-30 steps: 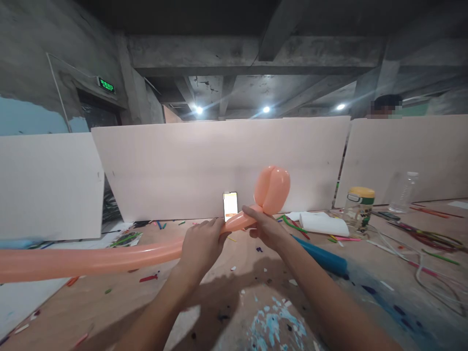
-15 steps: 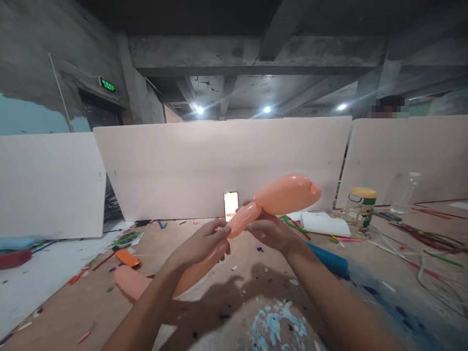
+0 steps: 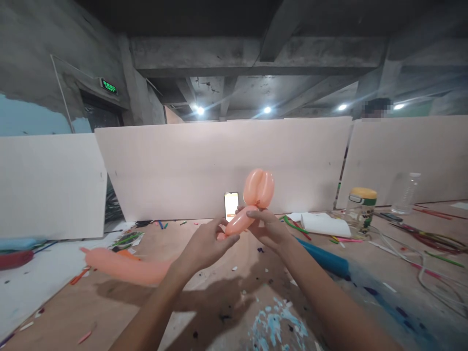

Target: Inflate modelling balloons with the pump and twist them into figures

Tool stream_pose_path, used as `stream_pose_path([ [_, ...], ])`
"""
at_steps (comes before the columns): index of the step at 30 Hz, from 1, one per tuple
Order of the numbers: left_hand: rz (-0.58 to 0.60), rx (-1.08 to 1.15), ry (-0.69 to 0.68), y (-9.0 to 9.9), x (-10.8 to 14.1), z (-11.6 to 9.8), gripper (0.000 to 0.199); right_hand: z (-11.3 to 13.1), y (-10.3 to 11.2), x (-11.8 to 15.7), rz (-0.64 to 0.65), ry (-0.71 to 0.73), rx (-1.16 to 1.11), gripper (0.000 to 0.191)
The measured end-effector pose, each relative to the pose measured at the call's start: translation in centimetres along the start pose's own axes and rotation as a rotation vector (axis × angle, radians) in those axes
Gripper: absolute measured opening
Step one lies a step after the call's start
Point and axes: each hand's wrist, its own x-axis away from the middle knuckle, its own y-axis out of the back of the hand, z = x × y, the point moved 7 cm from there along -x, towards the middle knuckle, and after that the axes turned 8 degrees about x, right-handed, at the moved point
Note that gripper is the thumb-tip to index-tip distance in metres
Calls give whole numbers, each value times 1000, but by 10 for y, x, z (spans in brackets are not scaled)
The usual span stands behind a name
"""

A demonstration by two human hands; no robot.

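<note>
An orange-pink modelling balloon stretches between my hands, twisted into sections. At its upper end, two plump bubbles stand side by side above a twist. My right hand holds the short section just under that twist, its thumb on top. My left hand pinches the lower end of this section, around another twist where a small bit bulges out. Behind my left wrist the long remaining length runs off to the left and ends in a thin tip; my forearm hides part of it.
A lit phone leans against the white board. To the right are a white roll, a blue balloon, a yellow-lidded jar, a clear bottle and cables. Balloon scraps litter the tabletop; a person's head shows behind the boards.
The bubble end has turned from pointing right to standing upright, showing its two bubbles. My left hand has shifted slightly down, and the balloon's long tail has swung up and left.
</note>
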Motion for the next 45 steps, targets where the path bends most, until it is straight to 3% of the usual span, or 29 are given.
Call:
stream_pose_path([
  [2, 14, -23, -30, 2, -1, 0, 26, 3, 5, 0, 19, 6, 8, 30],
  [5, 40, -134, -71, 6, -2, -1, 21, 14, 29, -2, -120, 113, 72, 35],
  [7, 47, -211, -91, 9, -1, -4, 21, 24, 44, 0, -238, 220, 235, 38],
  [9, 39, -250, -112, 12, 1, -9, 20, 32, 45, 3, -267, 276, 500, 42],
  [12, -20, -217, -113, 17, 4, -18, 21, 32, 27, 8, -186, 262, 880, 47],
  [14, -81, -169, -91, 23, 7, -21, 29, 29, 11, 11, -96, 248, 1003, 49],
  [18, -70, -43, -67, 26, 9, -21, 40, 30, -7, 16, 58, 216, 991, 58],
  [22, -46, 65, -80, 25, 10, -21, 49, 32, -8, 21, 161, 132, 1046, 65],
  [26, -74, 66, -110, 24, 12, -24, 74, 26, -8, 27, 257, 20, 1169, 62],
  [27, -27, 53, -118, 21, 12, -24, 72, 25, -9, 29, 294, 31, 1163, 62],
  [31, 159, 44, -82, 12, 10, -21, 33, 27, -12, 31, 414, 109, 992, 60],
  [35, 61, 214, -54, 23, 5, -22, 36, 33, -8, 29, 388, 34, 710, 57],
  [38, -62, 292, -61, 33, 4, -24, 37, 42, -20, 31, 416, 61, 501, 62],
  [45, -110, 332, -65, 33, 2, -19, 34, 45, -19, 27, 311, 149, 503, 58],
])
